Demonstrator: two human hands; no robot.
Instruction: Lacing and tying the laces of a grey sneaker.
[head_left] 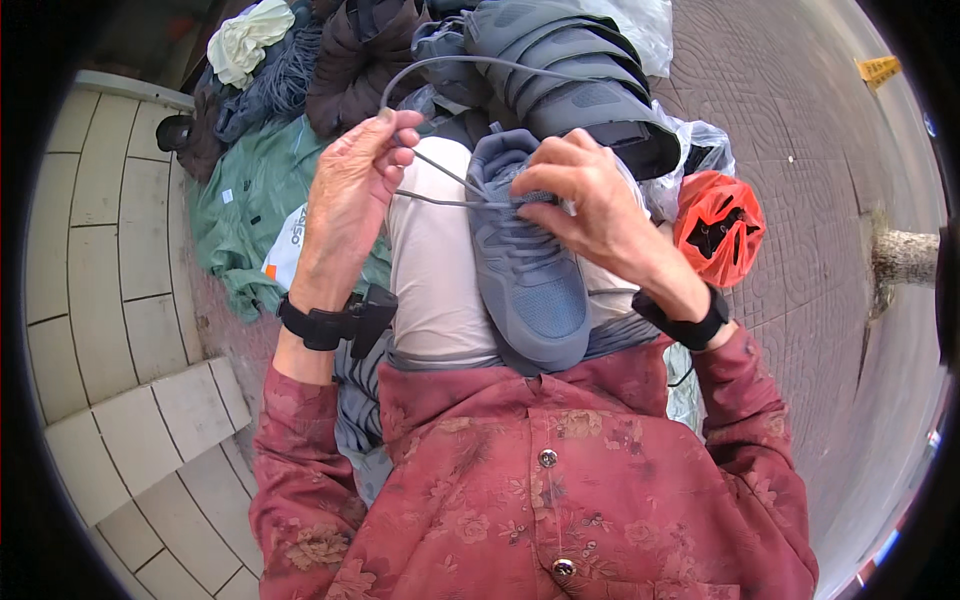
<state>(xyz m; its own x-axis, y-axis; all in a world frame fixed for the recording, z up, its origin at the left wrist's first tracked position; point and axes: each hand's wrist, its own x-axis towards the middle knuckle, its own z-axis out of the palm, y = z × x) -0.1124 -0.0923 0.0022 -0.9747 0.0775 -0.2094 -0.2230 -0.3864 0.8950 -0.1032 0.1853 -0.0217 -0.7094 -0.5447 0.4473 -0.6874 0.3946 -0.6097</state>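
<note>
A blue-grey sneaker (535, 290) lies on my lap, its toe toward me. My left hand (365, 160) is raised to the left of the shoe and pinches a grey shoelace (470, 60) between thumb and fingertips. From there the lace loops up and over toward my right hand, and another stretch runs down to the shoe's eyelets. My right hand (580, 190) is closed over the upper lacing, thumb and fingers pressed together at the lace beside the tongue. Its fingers partly hide the eyelets on that side.
Stacked grey shoe uppers (560, 70) lie beyond my knees. To the left are a green plastic sack (250, 180), dark clothing and a white cloth (248, 42). A red plastic bag (718, 228) sits on the paving at right. White tiled steps (125, 250) rise at far left.
</note>
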